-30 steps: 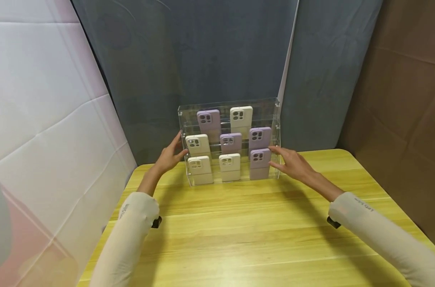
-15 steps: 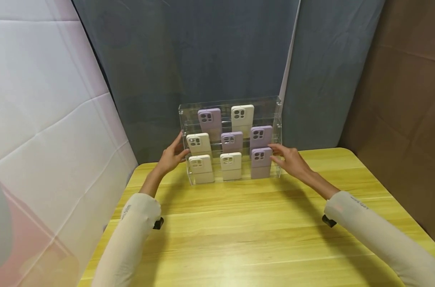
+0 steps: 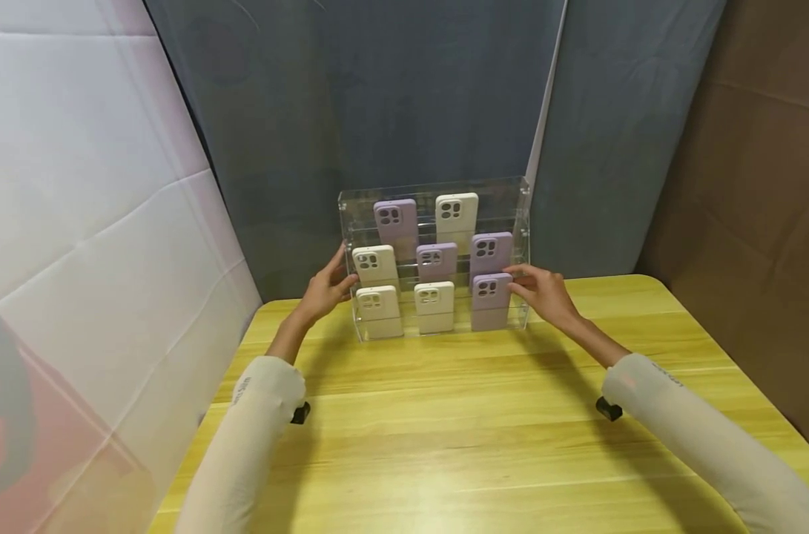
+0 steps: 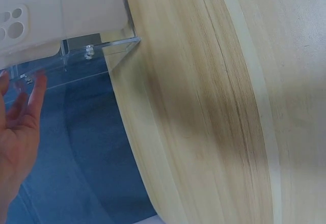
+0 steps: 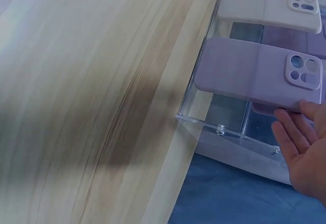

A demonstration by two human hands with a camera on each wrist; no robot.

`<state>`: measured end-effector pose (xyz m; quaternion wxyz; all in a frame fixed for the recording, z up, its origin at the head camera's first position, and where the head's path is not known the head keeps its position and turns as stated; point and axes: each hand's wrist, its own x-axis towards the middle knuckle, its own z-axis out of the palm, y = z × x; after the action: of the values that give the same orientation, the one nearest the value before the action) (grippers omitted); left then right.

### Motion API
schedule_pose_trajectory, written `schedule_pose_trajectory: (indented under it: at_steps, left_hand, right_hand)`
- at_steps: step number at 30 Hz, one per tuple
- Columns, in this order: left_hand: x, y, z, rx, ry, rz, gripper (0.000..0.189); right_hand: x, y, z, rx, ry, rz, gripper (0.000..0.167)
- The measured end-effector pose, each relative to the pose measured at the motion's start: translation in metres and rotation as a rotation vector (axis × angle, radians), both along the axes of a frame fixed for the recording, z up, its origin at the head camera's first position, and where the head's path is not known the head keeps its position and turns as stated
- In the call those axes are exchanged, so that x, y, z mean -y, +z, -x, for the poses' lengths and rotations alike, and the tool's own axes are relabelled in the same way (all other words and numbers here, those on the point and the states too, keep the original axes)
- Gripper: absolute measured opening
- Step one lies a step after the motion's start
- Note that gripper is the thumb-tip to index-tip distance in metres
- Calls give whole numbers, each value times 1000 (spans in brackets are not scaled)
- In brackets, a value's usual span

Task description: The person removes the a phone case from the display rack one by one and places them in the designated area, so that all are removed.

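A clear acrylic display stand (image 3: 497, 191) rises in tiers on the table and holds several phone cases, lilac and cream-white. My left hand (image 3: 322, 294) is at its left side, fingertips on the side panel, thumb toward the front; in the left wrist view that hand (image 4: 20, 137) shows extended fingers. My right hand (image 3: 546, 295) pinches the upper right edge of the bottom-row lilac phone case (image 3: 490, 302). In the right wrist view, the thumb and fingers meet the lilac case near its camera cutout. Another lilac case (image 3: 492, 251) stands just behind it, and a cream-white case (image 3: 434, 308) to its left.
The yellow wood-grain table (image 3: 444, 430) spreads in front of the stand. A dark grey-blue curtain (image 3: 417, 96) hangs close behind it. White fabric (image 3: 97, 185) lines the left, brown fabric (image 3: 758, 185) the right. Each wrist wears a small black device.
My right hand's thumb and fingers have come in onto the edge of the lower right lilac case. The left hand stays at the stand's side; the head view has shifted slightly.
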<state>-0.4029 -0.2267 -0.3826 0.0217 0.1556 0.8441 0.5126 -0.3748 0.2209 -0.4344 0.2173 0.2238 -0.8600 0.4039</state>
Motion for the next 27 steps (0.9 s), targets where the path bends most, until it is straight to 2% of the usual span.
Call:
schedule_pose_trajectory:
  at_steps: [1, 5, 12, 14, 18, 24, 27]
  left_hand:
    - [-2, 3, -3, 4, -1, -1, 80]
    - [-4, 4, -4, 7, 0, 0, 80]
    - [7, -26, 23, -16, 12, -7, 80]
    - [8, -28, 24, -24, 17, 3, 80]
    - [7, -22, 19, 0, 20, -12, 81]
    - [1, -1, 3, 58, 8, -60, 81]
    - [0, 1, 0, 53, 2, -55, 81]
  right_hand:
    - [-1, 0, 1, 6, -6, 4, 30]
    - [-5, -1, 3, 27, -2, 18, 29]
    - [-6, 0, 3, 49, 18, 32, 29]
    - [-4, 1, 3, 54, 17, 34, 29]
    - [-2, 6, 2, 53, 12, 36, 29]
    - [1, 19, 0, 44, 8, 28, 30]
    - [4, 28, -3, 44, 1, 23, 30]
